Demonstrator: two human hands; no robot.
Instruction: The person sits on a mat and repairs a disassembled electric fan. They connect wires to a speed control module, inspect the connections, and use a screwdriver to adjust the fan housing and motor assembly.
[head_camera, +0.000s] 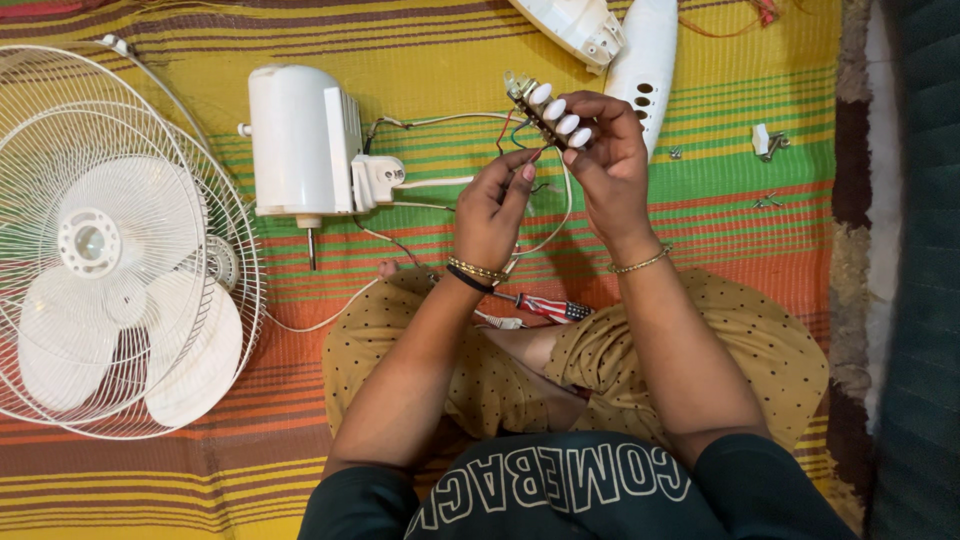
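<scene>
My right hand (606, 158) holds a fan switch block (548, 110) with several white push buttons, raised above the striped mat. My left hand (493, 208) pinches the thin wires (517, 133) that hang under the switch block. White cables run from there to the white fan motor housing (300, 140) lying on the mat at the left. A screwdriver with a red, white and blue handle (545, 307) rests across my lap.
A white fan grille with blades (110, 250) lies at the far left. White plastic base shells (620, 40) sit at the top. Small screws and a white clip (765, 142) lie on the mat at the right. A dark carpet edge (915, 250) borders the right side.
</scene>
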